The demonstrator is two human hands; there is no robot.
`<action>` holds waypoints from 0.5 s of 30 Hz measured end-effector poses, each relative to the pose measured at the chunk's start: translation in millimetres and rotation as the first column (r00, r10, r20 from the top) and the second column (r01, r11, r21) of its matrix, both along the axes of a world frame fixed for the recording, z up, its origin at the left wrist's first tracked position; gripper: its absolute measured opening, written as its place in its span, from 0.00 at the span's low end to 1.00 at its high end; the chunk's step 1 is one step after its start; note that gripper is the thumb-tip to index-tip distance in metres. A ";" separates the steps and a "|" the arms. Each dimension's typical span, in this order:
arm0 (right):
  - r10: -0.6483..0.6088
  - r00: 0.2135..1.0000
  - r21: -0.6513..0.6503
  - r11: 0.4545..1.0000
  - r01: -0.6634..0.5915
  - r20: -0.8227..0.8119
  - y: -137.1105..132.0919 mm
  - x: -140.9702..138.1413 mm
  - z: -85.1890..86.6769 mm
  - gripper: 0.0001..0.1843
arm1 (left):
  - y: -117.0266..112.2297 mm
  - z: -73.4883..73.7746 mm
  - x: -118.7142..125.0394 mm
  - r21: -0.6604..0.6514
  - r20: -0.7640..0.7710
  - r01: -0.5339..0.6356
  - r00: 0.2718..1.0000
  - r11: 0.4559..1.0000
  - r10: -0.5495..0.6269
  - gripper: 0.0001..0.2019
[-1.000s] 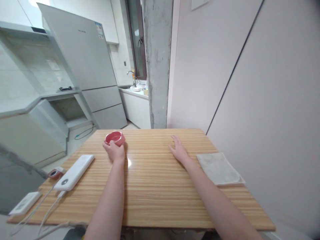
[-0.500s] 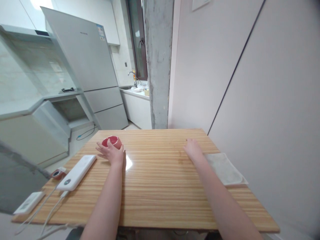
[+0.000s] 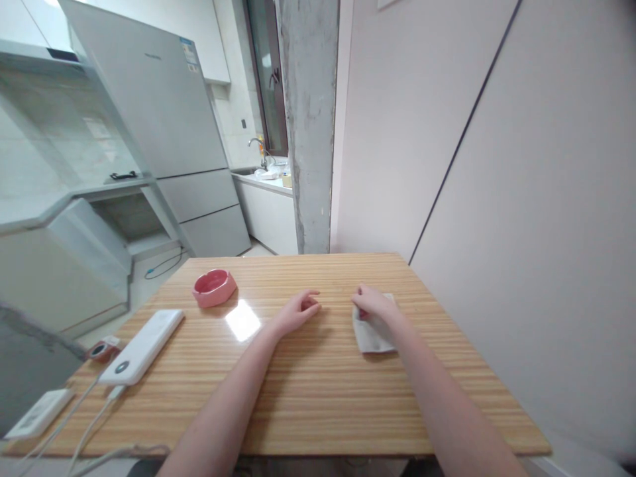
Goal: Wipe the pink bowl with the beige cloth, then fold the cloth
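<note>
My left hand [image 3: 298, 311] hovers over the middle of the table with nothing in it, its fingers stretched toward the right and the thumb apart. Across a small gap, my right hand [image 3: 373, 303] is closed on a pale grey cloth [image 3: 371, 339]. The cloth hangs or lies below the fingers, partly hidden by the hand and forearm; whether it rests on the wood I cannot tell. At the far left of the table sits a pink ashtray [image 3: 218, 296] with a notched rim, apart from both hands.
On the left of the wood-grain table [image 3: 318, 397] lies a white power bank [image 3: 144, 348] with cables. A small red device [image 3: 103, 350] and a white box [image 3: 40, 414] are beside it. A wall [image 3: 472, 199] rises on the right. A fridge [image 3: 149, 99] stands beyond.
My left hand has let go of the ashtray and moved right to the middle. My right hand has taken hold of the cloth, which has shifted left from the table's right side.
</note>
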State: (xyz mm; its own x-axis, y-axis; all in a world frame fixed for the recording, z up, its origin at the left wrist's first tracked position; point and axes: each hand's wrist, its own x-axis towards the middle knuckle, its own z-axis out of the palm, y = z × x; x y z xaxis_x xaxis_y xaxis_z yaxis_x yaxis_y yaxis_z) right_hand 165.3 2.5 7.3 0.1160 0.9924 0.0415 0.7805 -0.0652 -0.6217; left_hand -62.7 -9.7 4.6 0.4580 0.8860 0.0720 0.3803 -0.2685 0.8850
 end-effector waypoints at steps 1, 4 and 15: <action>0.030 0.998 -0.013 0.999 -0.031 -0.049 -0.8 -14.6 -0.9 0.05 | -2.3 0.1 2.9 -0.085 0.046 0.005 0.999 0.996 -0.001 0.25; 0.242 0.789 0.075 0.967 -0.243 -0.565 -1.3 -44.9 -6.0 0.15 | -5.0 7.4 -3.1 -0.182 0.041 -0.062 0.997 0.981 0.071 0.39; 0.210 0.894 0.318 0.945 -0.082 -0.395 22.9 -31.8 -44.0 0.20 | -27.7 45.5 -182.4 0.284 -0.562 -0.693 0.440 0.663 0.700 0.27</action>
State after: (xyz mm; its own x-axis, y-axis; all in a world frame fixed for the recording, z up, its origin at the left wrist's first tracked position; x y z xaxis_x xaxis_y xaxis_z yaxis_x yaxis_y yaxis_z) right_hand 133.5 25.3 -36.7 0.0410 0.9513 0.3054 0.4293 0.2592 -0.8651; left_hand -245.0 -37.4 50.1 -0.3715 0.9271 0.0497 0.8590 0.3229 0.3972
